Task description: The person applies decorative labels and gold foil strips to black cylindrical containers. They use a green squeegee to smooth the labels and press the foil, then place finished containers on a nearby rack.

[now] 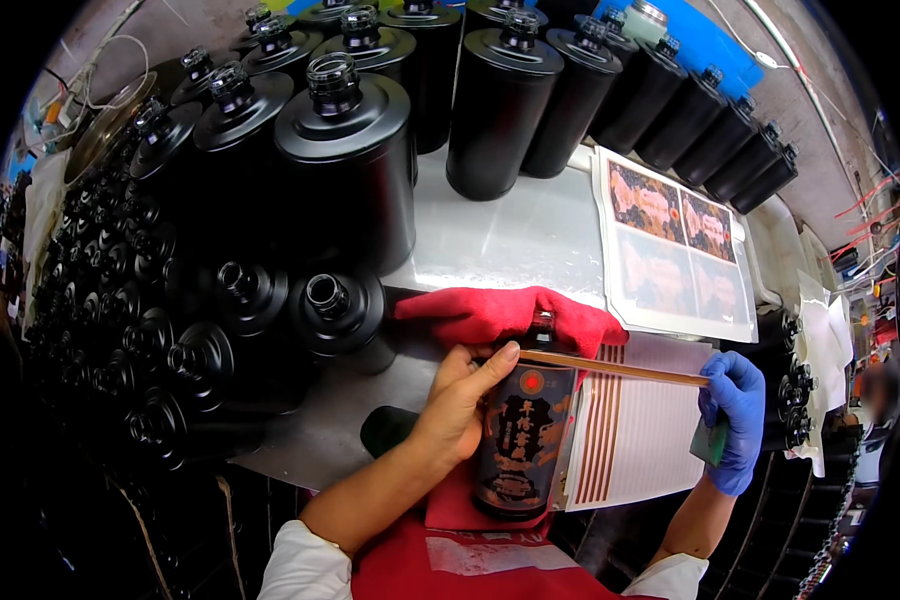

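Bare left hand [462,400] curled around a black glass bottle with an orange-and-gold label [520,435], lying on a red cloth [500,312] at the near edge of the grey table [510,235]. Blue-gloved right hand [735,415] pinches one end of a thin gold-brown label strip [610,367], stretched across the bottle's shoulder, and also holds a small green scraper [711,440]. A striped sheet of strip labels [640,440] lies just right of the bottle.

The left hand [460,405] is bare, and its forearm is uncovered up to a white sleeve [300,565] pushed back near the elbow. The right hand [735,420] wears a blue disposable glove, with another white sleeve at the near right. A red apron [450,565] covers the front.
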Demonstrator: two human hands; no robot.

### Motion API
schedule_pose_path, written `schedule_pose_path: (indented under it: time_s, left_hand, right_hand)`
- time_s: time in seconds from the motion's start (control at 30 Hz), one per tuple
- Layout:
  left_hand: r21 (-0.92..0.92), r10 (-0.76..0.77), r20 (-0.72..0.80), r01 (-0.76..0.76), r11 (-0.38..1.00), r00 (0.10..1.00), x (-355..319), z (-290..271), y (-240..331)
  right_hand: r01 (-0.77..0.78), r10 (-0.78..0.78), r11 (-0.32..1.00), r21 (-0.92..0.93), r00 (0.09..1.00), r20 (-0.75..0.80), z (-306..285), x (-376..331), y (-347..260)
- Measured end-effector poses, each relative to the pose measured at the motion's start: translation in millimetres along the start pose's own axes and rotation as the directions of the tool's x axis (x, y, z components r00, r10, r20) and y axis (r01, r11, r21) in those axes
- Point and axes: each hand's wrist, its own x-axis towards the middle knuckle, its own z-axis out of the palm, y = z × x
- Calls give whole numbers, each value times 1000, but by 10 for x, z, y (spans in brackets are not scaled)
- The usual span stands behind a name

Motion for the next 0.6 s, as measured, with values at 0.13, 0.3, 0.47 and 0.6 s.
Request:
schedule_pose_path:
  time_s: [0.13, 0.3, 0.47, 0.6]
  left_hand:
    - [-109, 18, -23, -21, 994, 1000, -6, 21, -8]
    - [-66, 7, -72, -12, 998, 997, -61, 63, 35]
    - [492, 470, 50, -431, 756, 881, -364, -21, -141]
    - [731, 257, 683, -641, -235, 684, -835, 221, -168]
  right_hand:
    - [-83, 82, 995, -47, 996, -30, -42, 42, 162]
    - [-174, 175, 979, -104, 984, 9, -104, 188, 375]
    - [-229, 237, 965, -130, 970, 49, -100, 347, 681]
    - [-248, 262, 952, -177, 964, 57, -35, 426, 842]
